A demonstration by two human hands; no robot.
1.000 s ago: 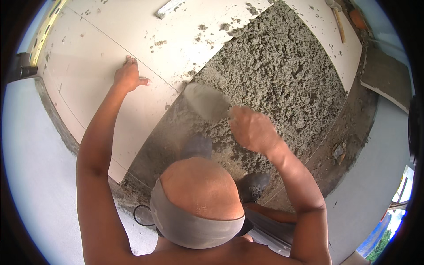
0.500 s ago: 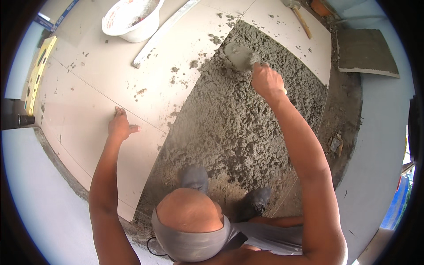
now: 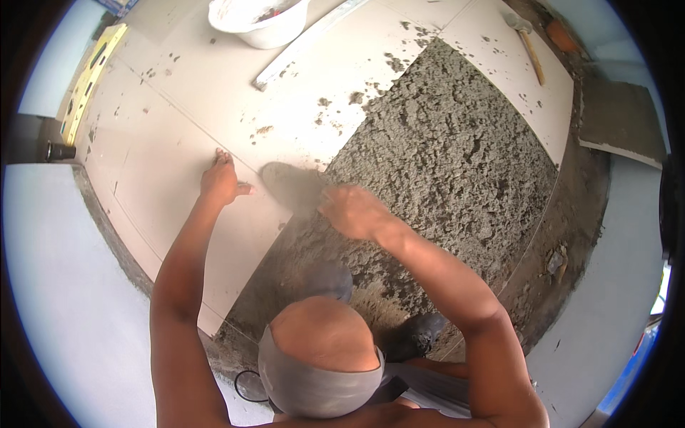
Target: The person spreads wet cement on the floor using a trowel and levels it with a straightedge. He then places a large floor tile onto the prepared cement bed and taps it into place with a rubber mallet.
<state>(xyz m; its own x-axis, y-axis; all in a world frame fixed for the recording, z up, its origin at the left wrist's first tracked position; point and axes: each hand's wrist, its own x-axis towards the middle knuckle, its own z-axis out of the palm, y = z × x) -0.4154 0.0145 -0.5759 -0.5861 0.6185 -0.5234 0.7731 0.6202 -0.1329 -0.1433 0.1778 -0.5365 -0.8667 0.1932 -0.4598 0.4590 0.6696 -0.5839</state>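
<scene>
My right hand (image 3: pixel 354 212) is closed round the handle of a trowel (image 3: pixel 287 187). Its blade, grey and blurred by motion, is over the tile edge beside the mortar. Flat on a pale floor tile (image 3: pixel 182 228), with the thumb out to the side, rests my left hand (image 3: pixel 221 180), holding nothing. Rough grey mortar (image 3: pixel 449 157) fills the untiled patch in front of me, its surface lumpy and pitted. My fist hides most of the trowel's handle.
A white basin (image 3: pixel 260 28) and a long straight bar (image 3: pixel 307 46) lie on the far tiles. The yellow spirit level (image 3: pixel 93 82) leans at the left wall. At the far right are a mallet (image 3: pixel 529 51) and a mortar-coated tile piece (image 3: pixel 619 121). My shoes (image 3: pixel 421 334) stand near.
My right hand has swept the trowel from the far part of the mortar back toward me and left, to the tile edge. My left hand stays on the tile while the whole view has shifted.
</scene>
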